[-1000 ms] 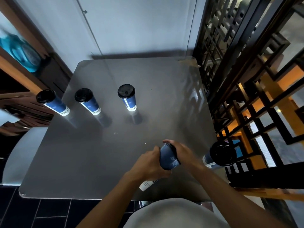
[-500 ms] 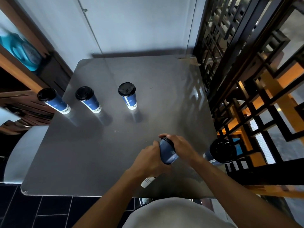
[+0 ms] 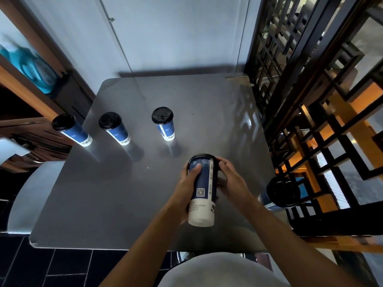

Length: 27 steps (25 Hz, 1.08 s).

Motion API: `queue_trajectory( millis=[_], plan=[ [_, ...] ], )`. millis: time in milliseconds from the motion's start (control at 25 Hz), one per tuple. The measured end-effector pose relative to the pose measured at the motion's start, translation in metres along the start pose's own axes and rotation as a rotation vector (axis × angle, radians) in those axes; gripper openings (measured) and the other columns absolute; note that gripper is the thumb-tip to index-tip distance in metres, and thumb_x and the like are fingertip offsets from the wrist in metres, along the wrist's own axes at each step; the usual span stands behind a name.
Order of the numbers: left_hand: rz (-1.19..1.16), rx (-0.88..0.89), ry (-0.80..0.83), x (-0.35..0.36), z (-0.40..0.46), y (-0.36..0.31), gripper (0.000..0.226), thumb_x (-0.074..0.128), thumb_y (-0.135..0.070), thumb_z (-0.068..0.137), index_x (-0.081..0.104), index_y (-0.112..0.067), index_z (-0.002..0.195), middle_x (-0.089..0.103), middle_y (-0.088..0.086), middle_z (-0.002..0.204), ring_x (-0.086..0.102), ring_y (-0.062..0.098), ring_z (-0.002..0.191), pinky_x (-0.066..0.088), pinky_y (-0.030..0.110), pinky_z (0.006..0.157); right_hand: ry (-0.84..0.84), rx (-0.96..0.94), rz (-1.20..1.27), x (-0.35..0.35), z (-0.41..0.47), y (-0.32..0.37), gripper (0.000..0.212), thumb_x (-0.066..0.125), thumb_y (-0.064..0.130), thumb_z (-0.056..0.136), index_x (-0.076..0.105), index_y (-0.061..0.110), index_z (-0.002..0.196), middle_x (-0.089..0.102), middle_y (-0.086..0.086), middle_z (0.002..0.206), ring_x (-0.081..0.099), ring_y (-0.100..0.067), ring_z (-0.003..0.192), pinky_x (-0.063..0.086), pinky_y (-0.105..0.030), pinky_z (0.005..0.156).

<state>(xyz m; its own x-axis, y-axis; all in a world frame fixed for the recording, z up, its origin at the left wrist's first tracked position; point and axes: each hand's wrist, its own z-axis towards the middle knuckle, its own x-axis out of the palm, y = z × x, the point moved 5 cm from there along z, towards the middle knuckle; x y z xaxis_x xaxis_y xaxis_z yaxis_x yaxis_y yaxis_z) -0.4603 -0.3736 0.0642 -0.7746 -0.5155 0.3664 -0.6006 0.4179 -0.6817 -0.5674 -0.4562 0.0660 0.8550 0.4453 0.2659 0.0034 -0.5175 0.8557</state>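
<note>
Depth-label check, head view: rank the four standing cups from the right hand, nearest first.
1. right-edge cup, beside the right hand
2. row's right cup, ahead
3. row's middle cup, ahead-left
4. row's left cup, far left

Grey metal tabletop [image 3: 207, 108] lies open across centre and upper middle. A row of three black-lidded blue paper cups [image 3: 116, 130] bars the middle left; the held blue-and-white paper cup [image 3: 204, 183] fills lower centre; a black lattice screen [image 3: 290, 90] walls the right.
</note>
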Motion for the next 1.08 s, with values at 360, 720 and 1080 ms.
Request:
queue_trajectory(
  millis=[360,720,1080],
  plan=[
    [0.329,-0.19,-0.207,-0.004,0.008,0.007,0.075,0.032,-0.073,0.093,0.058,-0.012,0.129,0.074,0.023,0.11,0.073,0.042,0.094,0.061,0.054,0.078,-0.087,0.025,-0.192,0.007,-0.006,0.005,0.036,0.044,0.018,0.106,0.05,0.007,0.14,0.058,-0.017,0.136,0.063,-0.02,0.105,0.055,-0.018,0.081],
    [0.252,-0.122,-0.139,0.006,0.009,0.006,0.063,0.054,-0.06,0.077,0.063,-0.009,0.112,0.066,0.03,0.101,0.06,0.044,0.092,0.045,0.06,0.093,-0.154,0.274,0.064,0.002,-0.011,-0.011,0.045,0.043,0.04,0.105,0.063,0.005,0.124,0.072,-0.023,0.109,0.067,-0.029,0.081,0.055,-0.038,0.067],
    [0.367,-0.179,-0.176,0.0,0.011,0.008,0.053,0.041,-0.07,0.084,0.063,-0.022,0.078,0.066,0.009,0.071,0.063,0.026,0.063,0.041,0.027,0.058,-0.092,0.243,0.178,0.003,-0.008,-0.014,0.049,0.042,0.042,0.105,0.072,0.007,0.091,0.076,-0.01,0.068,0.072,-0.02,0.052,0.054,-0.025,0.044]
  ],
)
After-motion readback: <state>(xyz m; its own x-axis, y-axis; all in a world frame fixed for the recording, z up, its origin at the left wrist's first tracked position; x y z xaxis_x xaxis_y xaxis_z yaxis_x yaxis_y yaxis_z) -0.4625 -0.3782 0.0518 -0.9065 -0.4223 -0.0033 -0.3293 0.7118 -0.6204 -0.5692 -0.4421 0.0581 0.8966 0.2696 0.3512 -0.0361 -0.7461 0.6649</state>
